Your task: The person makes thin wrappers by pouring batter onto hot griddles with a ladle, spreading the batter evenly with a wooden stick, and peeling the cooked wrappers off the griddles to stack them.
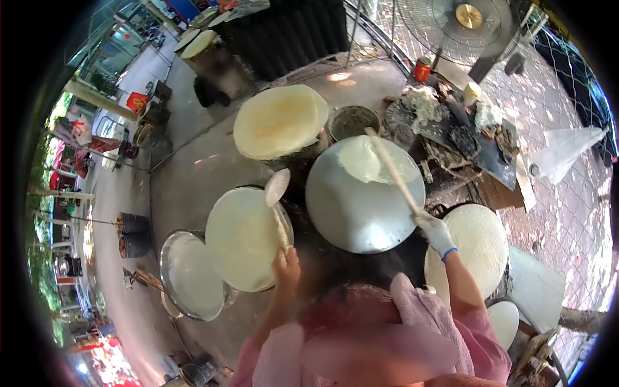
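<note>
My left hand (287,267) is closed around the handle of a ladle (277,187), whose pale bowl hangs above a round griddle covered by a pale thin sheet (242,242). In a white glove, my right hand (436,233) grips a long wooden spreader (395,173). The spreader reaches across a domed metal griddle (348,216), and its far end is at a patch of white batter (360,158) near the dome's far edge. Beside my right forearm lies another round pale sheet (477,248). A metal basin (165,274) of white batter stands on the left.
Beyond the griddles is a stack of round flatbreads (277,122), with a dark bucket (354,119) beside it. A cluttered board (500,158) holds a red can (422,68). A large fan (469,16) and wire fence stand behind; two black buckets (133,233) sit at left.
</note>
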`<state>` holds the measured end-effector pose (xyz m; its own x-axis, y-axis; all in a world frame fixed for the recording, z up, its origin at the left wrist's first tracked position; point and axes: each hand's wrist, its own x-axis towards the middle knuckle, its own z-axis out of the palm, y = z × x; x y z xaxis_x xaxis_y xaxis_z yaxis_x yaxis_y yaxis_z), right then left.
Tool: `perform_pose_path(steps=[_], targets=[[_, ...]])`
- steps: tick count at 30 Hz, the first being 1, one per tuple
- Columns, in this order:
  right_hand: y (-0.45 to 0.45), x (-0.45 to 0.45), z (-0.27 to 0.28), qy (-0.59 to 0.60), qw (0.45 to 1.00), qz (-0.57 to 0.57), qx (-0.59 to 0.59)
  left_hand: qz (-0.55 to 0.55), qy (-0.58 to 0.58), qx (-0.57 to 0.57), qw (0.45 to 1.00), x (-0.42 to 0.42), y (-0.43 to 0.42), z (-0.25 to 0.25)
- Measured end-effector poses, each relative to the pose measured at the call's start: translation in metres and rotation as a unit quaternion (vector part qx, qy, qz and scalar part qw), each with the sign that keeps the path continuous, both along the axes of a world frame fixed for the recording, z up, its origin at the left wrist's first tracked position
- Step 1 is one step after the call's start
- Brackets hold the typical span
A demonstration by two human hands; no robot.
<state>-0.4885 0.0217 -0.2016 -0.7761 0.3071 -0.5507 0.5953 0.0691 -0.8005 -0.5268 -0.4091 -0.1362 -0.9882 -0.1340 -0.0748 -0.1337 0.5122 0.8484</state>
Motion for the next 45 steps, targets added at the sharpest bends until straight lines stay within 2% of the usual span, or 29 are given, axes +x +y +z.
perform_pose_path(steps=[1,2,3,4,5,6,8,9,11,12,15,18,19,20,22,25,26,28,29,30,32,33,35,37,40,41,42,44,45], targets=[[-0.016,-0.008,0.025,-0.028,0.999,0.009,-0.041,0.016,0.025,-0.014,0.999,0.002,0.007,0.001],[-0.034,-0.015,0.051,-0.055,0.995,0.021,-0.080,0.024,-0.002,0.003,1.000,0.004,0.010,-0.003],[-0.038,-0.013,-0.002,0.025,0.987,0.019,-0.157,0.034,-0.029,0.019,0.999,0.008,0.008,-0.011],[-0.044,-0.019,0.038,-0.017,0.989,0.052,-0.134,0.045,-0.054,0.035,0.997,0.011,0.005,-0.019],[-0.040,-0.018,0.023,0.017,0.990,0.028,-0.139,0.061,-0.093,0.091,0.990,0.013,0.002,-0.027],[-0.034,-0.015,0.008,0.051,0.988,0.005,-0.144,0.057,-0.103,0.088,0.989,0.015,0.002,-0.024],[0.010,-0.019,0.015,0.028,0.996,0.058,-0.063,0.053,-0.124,0.083,0.987,0.020,0.002,-0.014],[0.018,-0.025,0.031,0.060,0.998,0.014,-0.017,0.050,-0.122,0.070,0.989,0.022,0.002,-0.013],[0.031,-0.037,0.023,-0.056,0.995,0.081,-0.020,0.038,-0.118,0.043,0.991,0.024,0.002,-0.012],[0.018,-0.044,0.048,-0.116,0.987,0.109,-0.030,0.045,-0.126,0.046,0.990,0.024,0.003,-0.014],[0.004,-0.032,0.004,-0.048,0.977,0.159,-0.132,0.070,-0.154,0.060,0.984,0.029,0.002,-0.017],[0.022,-0.028,0.004,0.007,0.986,0.125,-0.107,0.086,-0.172,0.095,0.977,0.031,0.007,-0.007],[0.041,-0.040,0.018,-0.008,0.984,0.170,-0.057,0.084,-0.175,0.105,0.975,0.029,0.009,0.001],[0.054,-0.049,0.017,0.047,0.985,0.153,-0.059,0.082,-0.178,0.114,0.974,0.030,0.009,0.005],[0.080,-0.072,-0.049,0.092,0.982,0.156,-0.053,0.071,-0.136,0.096,0.984,0.033,0.000,-0.017],[0.043,-0.065,0.013,-0.089,0.962,0.229,-0.122,0.073,-0.128,0.119,0.982,0.035,-0.001,-0.018],[0.040,-0.056,0.009,-0.090,0.959,0.238,-0.129,0.078,-0.138,0.134,0.978,0.038,-0.002,-0.015],[0.033,-0.052,0.019,-0.085,0.952,0.258,-0.139,0.059,-0.124,0.105,0.985,0.043,-0.012,-0.027],[0.040,-0.056,0.041,-0.112,0.955,0.265,-0.075,0.049,-0.119,0.089,0.988,0.047,-0.018,-0.034],[0.049,-0.060,0.032,-0.026,0.965,0.249,-0.072,0.059,-0.141,0.070,0.986,0.045,-0.013,-0.024],[0.073,-0.085,-0.005,-0.004,0.971,0.215,-0.103,0.079,-0.183,0.030,0.979,0.033,0.001,0.002],[0.080,-0.100,-0.037,0.016,0.975,0.210,-0.071,0.073,-0.162,0.019,0.984,0.029,-0.001,-0.006],[0.073,-0.099,-0.035,0.099,0.938,0.325,-0.063,0.057,-0.120,-0.003,0.991,0.018,-0.014,-0.044],[0.051,-0.089,0.012,-0.104,0.935,0.323,-0.107,0.025,-0.064,-0.060,0.996,0.004,-0.029,-0.080],[0.058,-0.071,0.022,-0.107,0.939,0.295,-0.138,0.007,-0.037,-0.083,0.996,-0.018,-0.026,-0.095],[0.069,-0.077,0.026,-0.088,0.938,0.328,-0.065,0.005,-0.040,-0.084,0.996,-0.024,-0.025,-0.096],[0.066,-0.084,0.029,-0.027,0.958,0.273,-0.083,0.002,-0.028,-0.092,0.995,-0.030,-0.026,-0.101],[0.080,-0.110,-0.031,-0.005,0.963,0.266,-0.027,-0.004,-0.011,-0.104,0.995,-0.040,-0.024,-0.108],[0.075,-0.117,-0.035,0.087,0.955,0.281,-0.049,-0.005,-0.005,-0.108,0.994,-0.044,-0.021,-0.108]])
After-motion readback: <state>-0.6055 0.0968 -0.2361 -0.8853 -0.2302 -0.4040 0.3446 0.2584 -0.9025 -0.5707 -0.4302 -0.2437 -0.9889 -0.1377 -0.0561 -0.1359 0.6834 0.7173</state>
